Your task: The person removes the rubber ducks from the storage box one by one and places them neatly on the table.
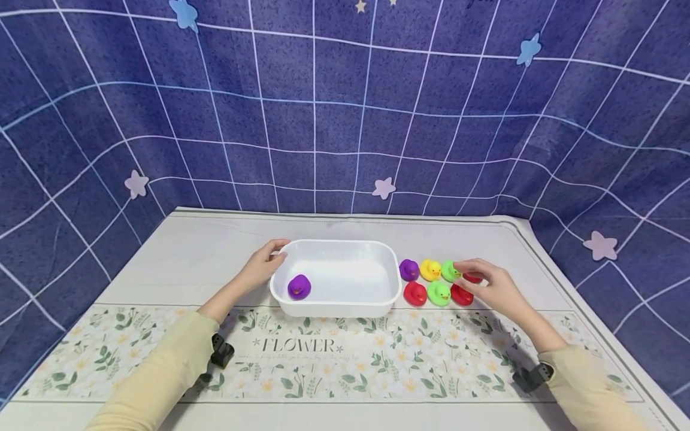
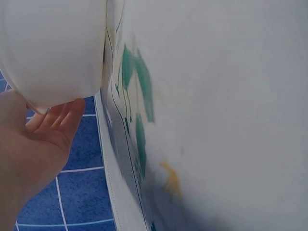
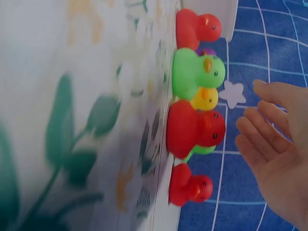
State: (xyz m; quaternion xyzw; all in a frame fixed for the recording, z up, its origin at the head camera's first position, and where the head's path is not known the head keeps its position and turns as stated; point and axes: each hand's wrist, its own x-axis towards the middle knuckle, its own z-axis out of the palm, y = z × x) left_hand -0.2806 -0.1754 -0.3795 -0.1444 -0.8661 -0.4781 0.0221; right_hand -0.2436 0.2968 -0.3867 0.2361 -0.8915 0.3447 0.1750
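My left hand [image 1: 262,263] holds the left end of a white plastic tub [image 1: 334,309], its fingers at the rim by the back corner. In the left wrist view, the fingers lie against the tub's [image 2: 53,48] outer side. A purple rubber duck [image 1: 299,287] sits inside the tub, near the front left. My right hand [image 1: 493,287] hovers beside several rubber ducks right of the tub, fingers relaxed and apart from the thumb, holding nothing. The right wrist view shows a gap between that hand [image 3: 272,139] and the nearest red duck [image 3: 192,130]. The hand partly hides the rightmost ducks.
Two rows of ducks stand close to the tub's right end, among them a purple duck [image 1: 409,270], a yellow duck [image 1: 430,270] and a green duck [image 1: 439,293]. A floral cloth [image 1: 302,383] covers the table. Behind hangs a blue gridded curtain [image 1: 334,131].
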